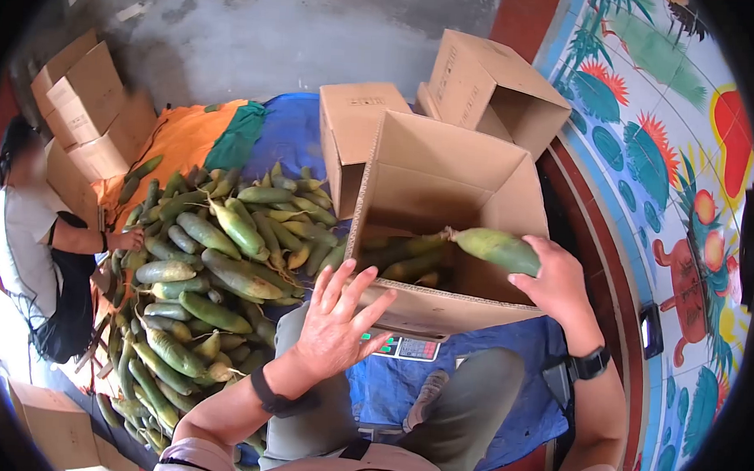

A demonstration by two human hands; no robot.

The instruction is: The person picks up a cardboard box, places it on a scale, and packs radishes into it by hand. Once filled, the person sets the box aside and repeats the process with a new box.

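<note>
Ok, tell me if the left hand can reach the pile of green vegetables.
Probably yes: the left hand is open and empty, and the pile of green vegetables lies right beside it, nothing between.

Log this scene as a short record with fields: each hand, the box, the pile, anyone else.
left hand: open, fingers spread, empty, near the box's front flap
right hand: grips a green vegetable over the box
open box: cardboard, several vegetables inside, sits on a scale
pile: many similar green vegetables on cloth, left of the box
other person: at far left, one hand at the pile's edge
</note>
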